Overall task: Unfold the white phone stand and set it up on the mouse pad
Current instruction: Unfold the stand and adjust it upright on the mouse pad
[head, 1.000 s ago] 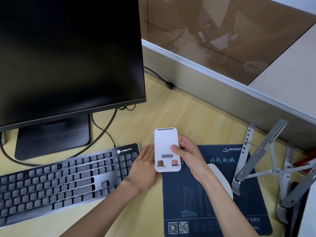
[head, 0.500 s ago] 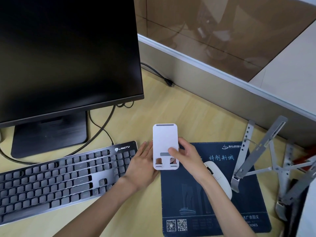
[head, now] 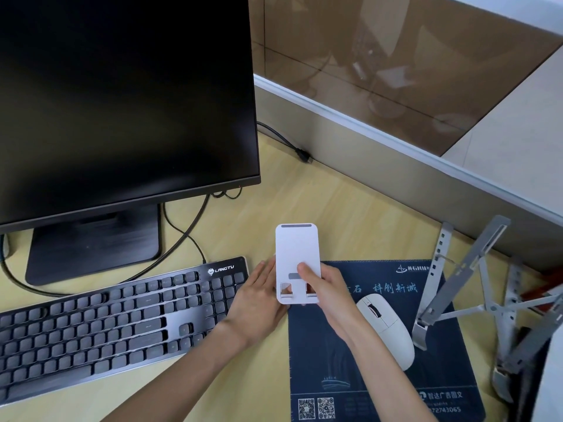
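The white phone stand (head: 296,251) is a flat rounded slab with two small lip tabs near its lower edge. It is held upright above the desk, over the near-left corner of the dark blue mouse pad (head: 350,360). My left hand (head: 259,303) grips its left edge and back. My right hand (head: 327,292) holds its right side, thumb pressed on the front face just above the tabs. The back of the stand is hidden.
A white mouse (head: 387,327) lies on the pad to the right of my hands. A grey metal laptop stand (head: 457,278) rests on the pad's far right. A dark keyboard (head: 115,318) sits left, with a black monitor (head: 122,95) behind it and cables on the wooden desk.
My right thumb has slid up the front face of the stand, and the two lip tabs now stick out a little. Both hands keep their hold in nearly the same place.
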`<state>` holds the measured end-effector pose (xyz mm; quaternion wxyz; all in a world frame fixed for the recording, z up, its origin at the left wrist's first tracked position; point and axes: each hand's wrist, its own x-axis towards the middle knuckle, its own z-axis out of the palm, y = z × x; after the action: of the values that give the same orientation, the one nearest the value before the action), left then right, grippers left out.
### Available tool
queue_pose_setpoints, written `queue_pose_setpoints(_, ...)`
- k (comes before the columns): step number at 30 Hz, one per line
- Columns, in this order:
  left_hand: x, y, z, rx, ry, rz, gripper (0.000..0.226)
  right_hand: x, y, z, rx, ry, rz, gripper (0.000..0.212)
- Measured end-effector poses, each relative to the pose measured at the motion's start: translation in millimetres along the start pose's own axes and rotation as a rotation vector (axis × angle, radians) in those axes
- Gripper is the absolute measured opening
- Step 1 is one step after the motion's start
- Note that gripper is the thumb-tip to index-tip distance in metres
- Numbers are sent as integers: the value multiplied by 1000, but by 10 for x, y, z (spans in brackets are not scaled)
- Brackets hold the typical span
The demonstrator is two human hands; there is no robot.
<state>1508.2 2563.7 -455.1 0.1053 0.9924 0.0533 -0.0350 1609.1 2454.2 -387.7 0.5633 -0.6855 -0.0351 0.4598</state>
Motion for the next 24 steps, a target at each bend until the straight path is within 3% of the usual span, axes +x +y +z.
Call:
queue_pose_setpoints(8, 20, 78, -36, -19, 20, 27, 35, 49, -165, 31, 75, 63, 90, 13)
queue_pose_setpoints(15, 8, 102, -13, 8, -8, 3, 49, 224, -364, -5, 118, 59, 212, 18)
queue_pose_setpoints(24, 11, 115, -44, 17, -13, 7, 45, 117, -259, -231, -32, -206, 17, 23)
